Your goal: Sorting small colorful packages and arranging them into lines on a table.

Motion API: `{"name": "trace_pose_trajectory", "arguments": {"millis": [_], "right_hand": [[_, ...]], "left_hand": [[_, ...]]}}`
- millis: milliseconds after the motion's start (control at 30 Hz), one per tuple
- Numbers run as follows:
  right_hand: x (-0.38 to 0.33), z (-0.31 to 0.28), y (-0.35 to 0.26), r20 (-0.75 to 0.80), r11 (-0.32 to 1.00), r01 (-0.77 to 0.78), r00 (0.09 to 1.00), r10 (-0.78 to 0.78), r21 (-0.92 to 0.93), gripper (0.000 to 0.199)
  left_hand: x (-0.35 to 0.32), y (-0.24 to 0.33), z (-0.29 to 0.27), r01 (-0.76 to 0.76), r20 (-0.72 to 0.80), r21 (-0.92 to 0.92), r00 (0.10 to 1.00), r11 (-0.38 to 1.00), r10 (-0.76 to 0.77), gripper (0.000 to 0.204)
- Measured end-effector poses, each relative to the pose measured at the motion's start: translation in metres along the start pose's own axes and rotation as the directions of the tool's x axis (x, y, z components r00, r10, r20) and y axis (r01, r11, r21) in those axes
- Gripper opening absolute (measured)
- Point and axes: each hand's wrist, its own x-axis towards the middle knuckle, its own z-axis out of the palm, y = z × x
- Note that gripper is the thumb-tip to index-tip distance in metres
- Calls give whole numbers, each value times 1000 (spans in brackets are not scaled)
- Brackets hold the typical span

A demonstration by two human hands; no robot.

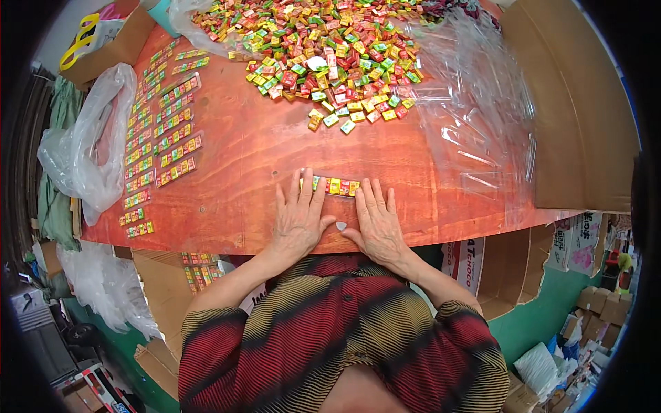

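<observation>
**Two hands flat at a short row of sweets**

Two bare hands lie palm-down on the reddish-brown wooden tabletop (261, 151), side by side near its front edge. The left hand (297, 217) has fingers spread and extended; its fingertips reach the left end of a short row of small square wrapped sweets in green, yellow and red (335, 186). The right hand (377, 221) is likewise flat, fingers straight, its fingertips touching the row's right end. Neither hand closes around anything; both rest open, pressing or steadying the row between them. A small pale scrap (341, 225) lies on the wood between the two thumbs.

Farther back, centre, a large loose heap of the same multicoloured wrapped sweets (330, 55) spreads across the table. To the right, a pile of clear plastic sleeves (475, 117) lies against a brown cardboard box flap (571, 117). Along the left side, filled clear strips of sweets (169, 131) sit in rough columns. A crumpled clear plastic bag (89, 144) hangs off the table's left edge.
</observation>
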Motion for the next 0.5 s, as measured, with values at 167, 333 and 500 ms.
{"name": "trace_pose_trajectory", "arguments": {"millis": [167, 333, 500], "right_hand": [[-1, -3, 2, 96, 1000, -5, 995, 6, -11, 84], [2, -3, 3, 120, 1000, -9, 993, 13, -30, 84], [8, 1, 1, 113, 999, 40, 993, -37, -23, 84]], "left_hand": [[13, -12, 4, 20, 31, -234, 999, 972, -13, 77], [22, -21, 12, -29, 27, -176, 999, 984, 34, 77], [16, -9, 8, -68, -100, -133, 993, 989, 55, 73]]}}
